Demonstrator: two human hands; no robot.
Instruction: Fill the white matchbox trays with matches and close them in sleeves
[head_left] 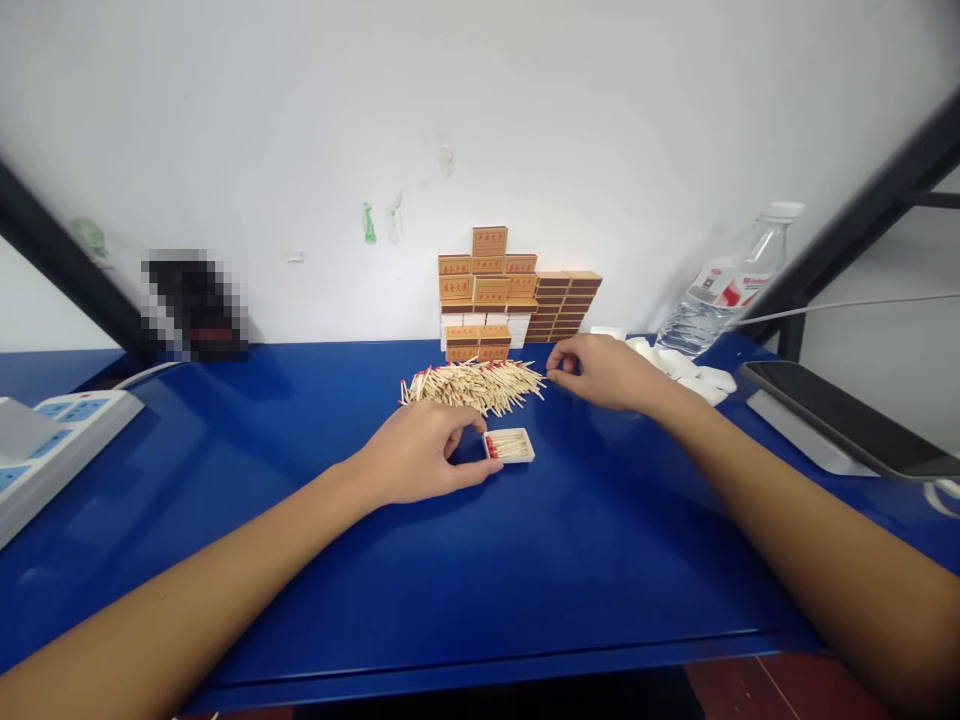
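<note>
One tray (510,445) of matches, 6 o'clock of match pile (476,385), pinched at its 9 o'clock end by left hand (420,452); right hand (600,372) fingertips pressed together at pile's 3 o'clock edge; one-ended hold could tip tray, spilling matches.

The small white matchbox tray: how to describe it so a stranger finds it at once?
On the glossy blue table, look just in front of the loose pile of wooden matchsticks. There, at the fingertips of the left hand, lies the small white cardboard tray. Unlike the closed orange-brown matchboxes stacked at the white wall, it is open and shows red-tipped matches.
</note>
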